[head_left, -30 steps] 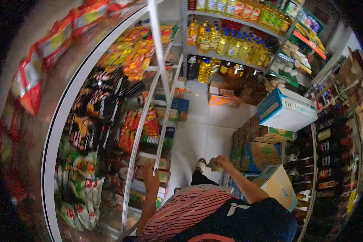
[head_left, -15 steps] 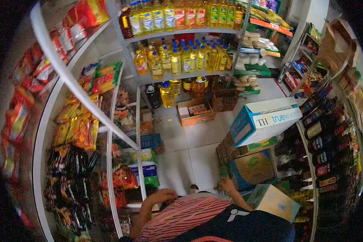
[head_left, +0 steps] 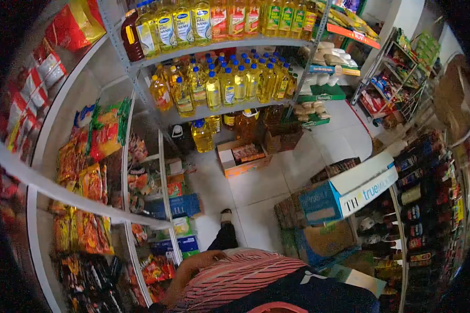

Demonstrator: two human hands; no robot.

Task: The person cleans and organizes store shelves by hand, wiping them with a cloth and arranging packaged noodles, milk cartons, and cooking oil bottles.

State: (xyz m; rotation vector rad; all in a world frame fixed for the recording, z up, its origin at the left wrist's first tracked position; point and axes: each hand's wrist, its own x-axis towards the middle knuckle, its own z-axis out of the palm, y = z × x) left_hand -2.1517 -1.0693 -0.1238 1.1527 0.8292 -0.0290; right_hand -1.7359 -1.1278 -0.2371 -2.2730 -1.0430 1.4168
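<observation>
My left hand is low in front of my striped shirt, close to the belly. Its fingers are too dim and partly hidden to show whether they are closed, and I see nothing held in it. Nearest to it on the left are packets on the low shelf, among them a red packet. My right hand is out of view. On that side stand a blue and white milk carton box and a brown cardboard box below it.
Ahead, oil bottles fill a metal rack. An open orange carton sits on the tiled floor. Hanging packets line the left shelves, and dark bottles line the right. A white rail crosses the left side.
My view has moved forward and turned, so the oil rack looks nearer and further left. One foot has stepped forward onto the tiles. My right hand has gone out of view.
</observation>
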